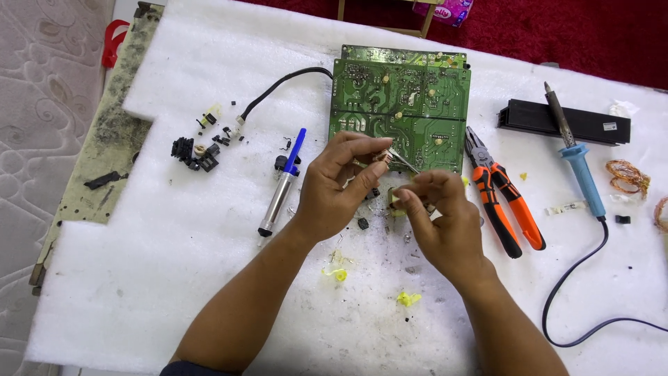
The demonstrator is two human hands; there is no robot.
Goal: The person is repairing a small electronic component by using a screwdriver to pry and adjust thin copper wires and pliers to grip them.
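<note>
Hands met at the middle of the white foam sheet (174,278), just below the green circuit board (398,115). Our left hand (341,184) was curled narrow, thumb and fingers pinched on a small copper-wound component (381,159) at the board's lower edge. Our right hand (438,216) was likewise closed, gripping thin metal tweezers (403,161) whose tips pointed up and left to that component; a small pale yellow piece (396,200) sat against its fingers, though we could not tell whether it was held or merely lay beneath them.

To the left of our left hand lay a silver desoldering pump with a blue plunger (284,182), and farther left a scatter of small black parts (202,150). A black cable (278,87) ran from the board's left edge down to a white plug. Just right of our right hand lay orange-handled pliers (502,198), jaws toward the board. Beyond them rested a soldering iron with a blue handle (579,174), its tip laid across a black finned bar (563,122), its cord looping down off the sheet. Coils of copper wire (627,175) sat near the right edge. Yellow scraps (408,299) dotted the foam between our forearms.
</note>
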